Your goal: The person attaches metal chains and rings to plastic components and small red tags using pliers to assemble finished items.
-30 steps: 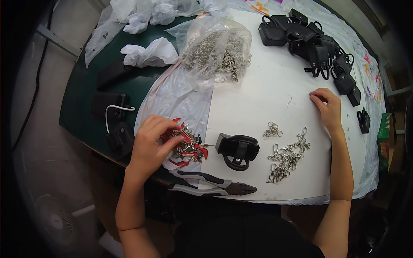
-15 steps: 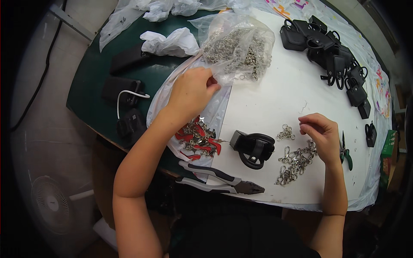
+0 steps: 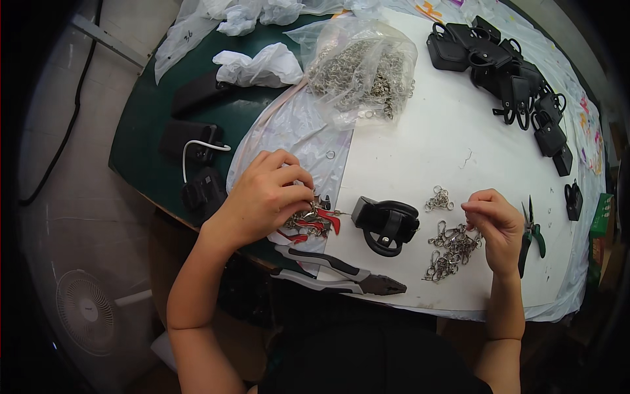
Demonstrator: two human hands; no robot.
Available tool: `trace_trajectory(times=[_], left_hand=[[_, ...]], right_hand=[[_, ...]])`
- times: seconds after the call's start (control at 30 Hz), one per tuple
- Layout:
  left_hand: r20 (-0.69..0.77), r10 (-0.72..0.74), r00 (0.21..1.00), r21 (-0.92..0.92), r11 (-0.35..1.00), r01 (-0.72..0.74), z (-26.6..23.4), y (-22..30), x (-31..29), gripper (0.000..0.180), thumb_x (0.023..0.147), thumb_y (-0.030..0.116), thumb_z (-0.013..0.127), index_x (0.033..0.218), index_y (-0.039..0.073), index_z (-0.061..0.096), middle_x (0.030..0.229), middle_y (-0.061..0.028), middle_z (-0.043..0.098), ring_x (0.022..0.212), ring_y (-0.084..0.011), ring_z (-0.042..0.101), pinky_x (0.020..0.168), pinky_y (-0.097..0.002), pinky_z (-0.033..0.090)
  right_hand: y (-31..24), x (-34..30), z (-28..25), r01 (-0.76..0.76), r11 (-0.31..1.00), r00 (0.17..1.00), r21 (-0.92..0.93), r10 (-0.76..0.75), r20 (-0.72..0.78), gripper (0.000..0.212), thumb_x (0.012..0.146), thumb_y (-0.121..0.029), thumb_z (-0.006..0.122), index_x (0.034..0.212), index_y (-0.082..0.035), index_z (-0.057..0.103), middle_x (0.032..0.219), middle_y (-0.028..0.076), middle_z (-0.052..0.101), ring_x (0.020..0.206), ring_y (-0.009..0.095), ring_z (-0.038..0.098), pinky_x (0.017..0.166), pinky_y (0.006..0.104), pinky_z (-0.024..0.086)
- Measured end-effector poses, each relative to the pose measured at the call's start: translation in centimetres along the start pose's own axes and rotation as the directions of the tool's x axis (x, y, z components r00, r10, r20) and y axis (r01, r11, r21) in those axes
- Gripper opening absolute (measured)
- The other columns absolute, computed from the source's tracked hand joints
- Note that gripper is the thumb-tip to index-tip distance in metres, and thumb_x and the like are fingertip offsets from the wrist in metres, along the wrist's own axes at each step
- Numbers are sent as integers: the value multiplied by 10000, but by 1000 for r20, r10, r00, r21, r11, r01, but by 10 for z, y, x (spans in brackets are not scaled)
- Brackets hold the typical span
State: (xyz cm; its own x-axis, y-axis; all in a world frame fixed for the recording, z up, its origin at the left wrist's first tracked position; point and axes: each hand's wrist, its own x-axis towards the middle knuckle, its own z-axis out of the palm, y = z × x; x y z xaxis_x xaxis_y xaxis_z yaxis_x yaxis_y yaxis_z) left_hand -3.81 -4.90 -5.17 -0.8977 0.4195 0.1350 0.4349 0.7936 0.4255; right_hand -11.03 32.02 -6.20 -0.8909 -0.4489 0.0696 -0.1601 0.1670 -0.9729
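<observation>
My left hand (image 3: 266, 194) is over a pile of red and silver metal charms (image 3: 315, 223), its fingers curled down onto them and covering part of the heap. What its fingertips grip, if anything, is hidden. On the right, my right hand (image 3: 495, 226) is closed in a pinch beside a heap of silver swivel clasps (image 3: 453, 253); anything in the pinch is too small to name. A small cluster of silver rings (image 3: 439, 199) lies just above the clasps. Between my hands rests a small black case with a looped strap (image 3: 387, 226).
Large grey-handled pliers (image 3: 341, 274) lie near the front edge, and green-handled pliers (image 3: 533, 240) beyond my right hand. A clear bag of silver chains (image 3: 364, 72) sits at the back. Several black cases (image 3: 505, 72) are heaped far right. Black devices (image 3: 190, 141) lie left.
My left hand has moved from the clear bag's edge down to the red charms. A loose ring now shows on the white plastic. My right hand has shifted slightly nearer to me, still pinched.
</observation>
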Motion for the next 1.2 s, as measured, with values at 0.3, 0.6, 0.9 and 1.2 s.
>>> trace_trajectory(times=[0.3, 0.6, 0.9, 1.2], left_hand=[[21, -396, 918, -897, 398, 192, -14, 24, -5, 71, 847, -44, 707, 884, -50, 647, 975, -162, 707, 870, -169, 702, 791, -280, 564], [76, -443, 893, -973, 161, 163, -19, 63, 2, 125, 757, -137, 699, 826, -60, 630, 903, -232, 705, 834, -243, 716, 777, -355, 590], [46, -368, 929, -944, 287, 161, -27, 83, 4, 143, 738, -119, 740, 824, -38, 658, 940, -218, 715, 906, -224, 709, 829, -342, 568], [49, -200, 979, -993, -114, 27, -2, 86, 6, 125, 852, -69, 685, 915, -26, 586, 1011, -165, 684, 959, -217, 684, 875, -357, 564]], right_hand=[[-35, 1, 17, 8, 999, 1000, 44, -9, 25, 140, 802, 105, 711, 917, 26, 709, 841, 88, 699, 740, 128, 670, 700, 240, 542], [-77, 27, 61, 247, 963, 901, 104, -268, 341, 109, 810, 29, 746, 905, -17, 718, 845, 82, 711, 751, 161, 683, 660, 267, 532], [-76, 36, 77, 176, 972, 891, 156, -225, 395, 94, 824, -11, 751, 910, -26, 719, 843, 76, 715, 706, 140, 664, 640, 263, 515], [-75, 31, 76, -81, 908, 930, 410, -80, 359, 96, 903, -50, 697, 977, -4, 656, 938, 19, 590, 825, 71, 501, 764, 233, 417]])
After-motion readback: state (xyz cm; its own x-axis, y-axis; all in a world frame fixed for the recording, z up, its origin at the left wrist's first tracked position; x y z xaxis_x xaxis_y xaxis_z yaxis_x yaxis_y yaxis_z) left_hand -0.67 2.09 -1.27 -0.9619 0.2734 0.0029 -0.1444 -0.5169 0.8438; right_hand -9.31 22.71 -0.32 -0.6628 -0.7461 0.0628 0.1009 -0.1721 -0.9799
